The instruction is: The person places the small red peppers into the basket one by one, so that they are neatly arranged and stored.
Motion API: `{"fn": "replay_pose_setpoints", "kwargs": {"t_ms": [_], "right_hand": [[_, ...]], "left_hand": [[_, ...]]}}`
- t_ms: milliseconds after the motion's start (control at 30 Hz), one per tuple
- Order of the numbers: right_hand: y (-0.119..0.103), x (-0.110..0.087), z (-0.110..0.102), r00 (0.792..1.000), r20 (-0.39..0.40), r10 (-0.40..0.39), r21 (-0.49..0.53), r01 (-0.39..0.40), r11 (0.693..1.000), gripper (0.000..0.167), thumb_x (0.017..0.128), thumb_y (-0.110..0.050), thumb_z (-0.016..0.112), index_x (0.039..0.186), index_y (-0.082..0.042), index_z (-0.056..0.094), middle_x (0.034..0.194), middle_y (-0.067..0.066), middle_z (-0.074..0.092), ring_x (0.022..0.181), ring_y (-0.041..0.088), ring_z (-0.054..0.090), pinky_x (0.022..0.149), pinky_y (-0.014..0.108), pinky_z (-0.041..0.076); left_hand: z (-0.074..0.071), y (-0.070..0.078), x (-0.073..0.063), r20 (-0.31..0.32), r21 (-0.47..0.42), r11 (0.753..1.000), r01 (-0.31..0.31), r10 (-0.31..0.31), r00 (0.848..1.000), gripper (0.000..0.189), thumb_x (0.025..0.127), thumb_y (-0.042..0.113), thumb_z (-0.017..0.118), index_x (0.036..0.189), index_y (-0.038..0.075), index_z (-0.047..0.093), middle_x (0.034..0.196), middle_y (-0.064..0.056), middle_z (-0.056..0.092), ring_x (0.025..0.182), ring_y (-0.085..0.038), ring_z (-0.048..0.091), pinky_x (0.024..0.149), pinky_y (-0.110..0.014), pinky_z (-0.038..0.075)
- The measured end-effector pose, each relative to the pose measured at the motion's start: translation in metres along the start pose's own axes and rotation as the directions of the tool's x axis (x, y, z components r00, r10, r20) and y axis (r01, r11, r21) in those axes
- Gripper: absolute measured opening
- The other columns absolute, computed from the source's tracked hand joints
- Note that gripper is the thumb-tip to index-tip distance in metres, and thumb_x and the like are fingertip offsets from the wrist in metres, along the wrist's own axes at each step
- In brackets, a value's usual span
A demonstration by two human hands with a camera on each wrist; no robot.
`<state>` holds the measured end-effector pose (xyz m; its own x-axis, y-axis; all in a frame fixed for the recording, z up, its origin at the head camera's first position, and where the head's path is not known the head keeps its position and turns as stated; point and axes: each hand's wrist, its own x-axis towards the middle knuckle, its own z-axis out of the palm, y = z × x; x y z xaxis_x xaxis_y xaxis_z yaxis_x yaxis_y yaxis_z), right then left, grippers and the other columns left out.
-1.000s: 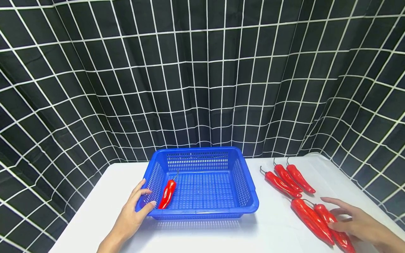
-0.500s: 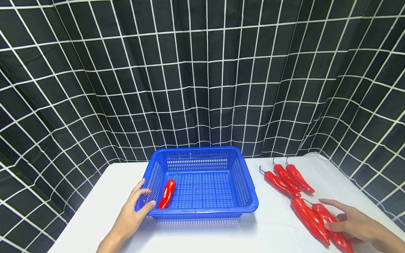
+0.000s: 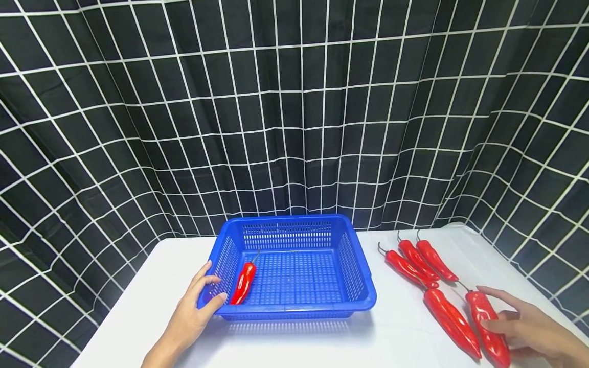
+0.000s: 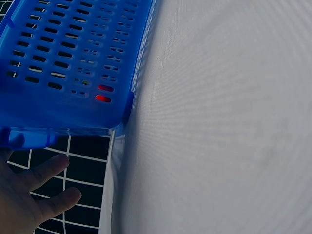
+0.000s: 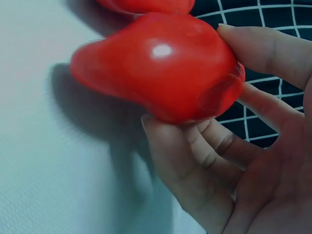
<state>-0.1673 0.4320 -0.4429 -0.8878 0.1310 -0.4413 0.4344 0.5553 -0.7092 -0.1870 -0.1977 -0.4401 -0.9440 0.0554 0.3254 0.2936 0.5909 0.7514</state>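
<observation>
Pinched in the right grip (image 3: 522, 324), at near right of the desk (image 3: 299, 347), one pepper (image 5: 161, 63): thumb on one side, fingers curled to the other, with gap only as wide as the pepper. Just left of it, apart from the fingers, a second pepper (image 3: 452, 323); farther, three peppers (image 3: 416, 259). At near left corner of the basket (image 3: 294, 307), resting there, the left grip (image 3: 189, 311), fingers spread and rather straight. Inside the basket, at left, another pepper (image 3: 244, 283).

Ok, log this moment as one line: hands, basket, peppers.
left hand: touching near-left corner of blue basket | right hand: gripping red pepper | inside basket: one pepper | on white table: four other peppers
</observation>
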Motion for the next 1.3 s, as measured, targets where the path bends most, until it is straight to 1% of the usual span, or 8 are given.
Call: {"fn": "replay_pose_setpoints", "kwargs": {"t_ms": [300, 400, 600, 700, 833, 967, 1067, 1300], "right_hand": [[-0.005, -0.007, -0.008, 1.000, -0.016, -0.014, 0.088, 0.015, 0.996, 0.102, 0.086, -0.027, 0.073, 0.147, 0.006, -0.002, 0.105, 0.019, 0.056, 0.089, 0.027, 0.058, 0.072, 0.049, 0.056], [-0.008, -0.009, -0.009, 1.000, -0.007, -0.027, 0.134, 0.028, 0.991, 0.103, 0.087, -0.027, 0.072, 0.147, 0.004, -0.006, 0.112, 0.024, 0.052, 0.092, 0.027, 0.057, 0.074, 0.049, 0.056], [-0.016, -0.015, -0.011, 0.998, -0.003, -0.067, 0.232, 0.066, 0.970, 0.101, 0.091, -0.029, 0.067, 0.151, -0.008, -0.013, 0.135, 0.041, 0.022, 0.106, 0.037, 0.050, 0.077, 0.056, 0.053], [-0.021, -0.020, -0.012, 0.995, -0.011, -0.104, 0.260, 0.103, 0.960, 0.097, 0.094, -0.031, 0.064, 0.153, -0.023, -0.013, 0.141, 0.041, 0.011, 0.105, 0.032, 0.052, 0.079, 0.058, 0.052], [-0.029, -0.027, -0.011, 0.986, -0.026, -0.166, 0.300, 0.166, 0.940, 0.089, 0.096, -0.027, 0.061, 0.146, -0.045, -0.010, 0.141, 0.039, 0.010, 0.097, 0.013, 0.054, 0.080, 0.055, 0.052], [-0.037, -0.035, -0.009, 0.973, -0.042, -0.229, 0.335, 0.230, 0.914, 0.078, 0.097, -0.024, 0.058, 0.141, -0.053, 0.000, 0.138, 0.032, 0.018, 0.096, 0.011, 0.054, 0.080, 0.053, 0.053], [-0.042, -0.040, -0.006, 0.963, -0.060, -0.261, 0.362, 0.265, 0.894, 0.072, 0.098, -0.022, 0.057, 0.140, -0.054, 0.007, 0.134, 0.020, 0.028, 0.095, 0.011, 0.057, 0.080, 0.053, 0.053], [-0.056, -0.049, 0.001, 0.949, -0.090, -0.302, 0.487, 0.306, 0.818, 0.074, 0.098, -0.014, 0.055, 0.143, -0.050, 0.009, 0.133, 0.007, 0.024, 0.092, 0.006, 0.057, 0.078, 0.058, 0.051]], "left_hand": [[0.000, -0.001, 0.000, 0.004, -0.002, 1.000, 0.003, -0.003, 1.000, 0.029, 0.091, 0.024, 0.066, 0.115, 0.009, 0.059, 0.155, -0.008, 0.026, 0.140, -0.043, 0.020, 0.102, -0.069, 0.021], [0.000, -0.001, -0.001, 0.008, 0.002, 1.000, 0.014, -0.014, 1.000, 0.029, 0.092, 0.025, 0.066, 0.115, 0.009, 0.059, 0.156, -0.008, 0.026, 0.139, -0.043, 0.020, 0.102, -0.069, 0.022], [0.000, 0.000, 0.000, 0.008, 0.007, 1.000, 0.016, -0.016, 1.000, 0.029, 0.092, 0.025, 0.066, 0.115, 0.009, 0.059, 0.156, -0.007, 0.026, 0.140, -0.043, 0.020, 0.102, -0.069, 0.021], [0.000, 0.000, 0.000, 0.002, 0.008, 1.000, 0.009, -0.009, 1.000, 0.029, 0.091, 0.025, 0.066, 0.114, 0.009, 0.059, 0.155, -0.007, 0.027, 0.139, -0.043, 0.021, 0.102, -0.069, 0.021], [-0.001, 0.001, 0.000, -0.002, 0.010, 1.000, 0.005, -0.005, 1.000, 0.028, 0.091, 0.026, 0.066, 0.114, 0.010, 0.060, 0.155, -0.007, 0.027, 0.139, -0.043, 0.022, 0.102, -0.069, 0.021], [-0.001, 0.002, 0.000, 0.001, 0.003, 1.000, 0.006, -0.006, 1.000, 0.029, 0.091, 0.024, 0.066, 0.114, 0.009, 0.059, 0.155, -0.008, 0.027, 0.139, -0.043, 0.021, 0.102, -0.069, 0.021], [-0.001, 0.003, 0.000, 0.003, 0.005, 1.000, 0.010, -0.011, 1.000, 0.029, 0.091, 0.024, 0.066, 0.114, 0.008, 0.059, 0.155, -0.008, 0.026, 0.139, -0.043, 0.021, 0.102, -0.068, 0.022], [0.000, 0.002, 0.000, -0.002, 0.019, 1.000, 0.011, -0.011, 1.000, 0.029, 0.091, 0.025, 0.066, 0.114, 0.009, 0.059, 0.155, -0.008, 0.027, 0.139, -0.042, 0.021, 0.103, -0.067, 0.022]]}}
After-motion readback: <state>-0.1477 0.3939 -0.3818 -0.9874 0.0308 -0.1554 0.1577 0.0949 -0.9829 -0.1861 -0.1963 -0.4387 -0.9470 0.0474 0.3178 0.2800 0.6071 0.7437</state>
